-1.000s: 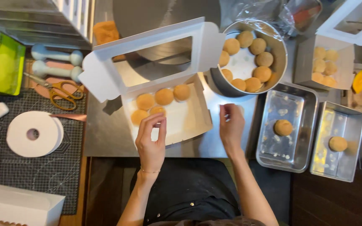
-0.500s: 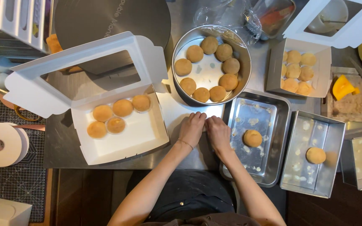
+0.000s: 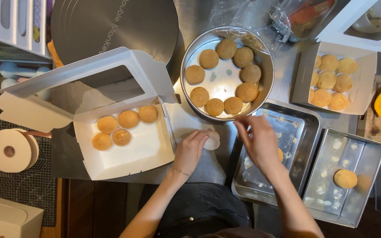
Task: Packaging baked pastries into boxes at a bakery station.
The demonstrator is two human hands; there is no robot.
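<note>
My left hand (image 3: pixel 190 150) rests on the steel counter and pinches a white fluted paper cup (image 3: pixel 212 140). My right hand (image 3: pixel 259 142) hovers with fingers apart over the left steel tray (image 3: pixel 296 128), partly hiding a round golden pastry (image 3: pixel 280 154) there. Just beyond the hands stands a round metal pan (image 3: pixel 190 48) with several golden pastries (image 3: pixel 214 106). To the left an open white box (image 3: pixel 128 154) with a windowed lid holds several pastries (image 3: pixel 128 119) in paper cups.
A second steel tray (image 3: pixel 367 150) at the right holds one pastry (image 3: pixel 345 178). Another open white box (image 3: pixel 305 75) with pastries sits at the far right. A roll of tape (image 3: pixel 9 150) lies at the left, a large round dark lid (image 3: pixel 111 26) behind.
My hands, together half a second ago, have parted: the left now holds a paper cup and the right has moved over the tray's pastry. The view has shifted closer.
</note>
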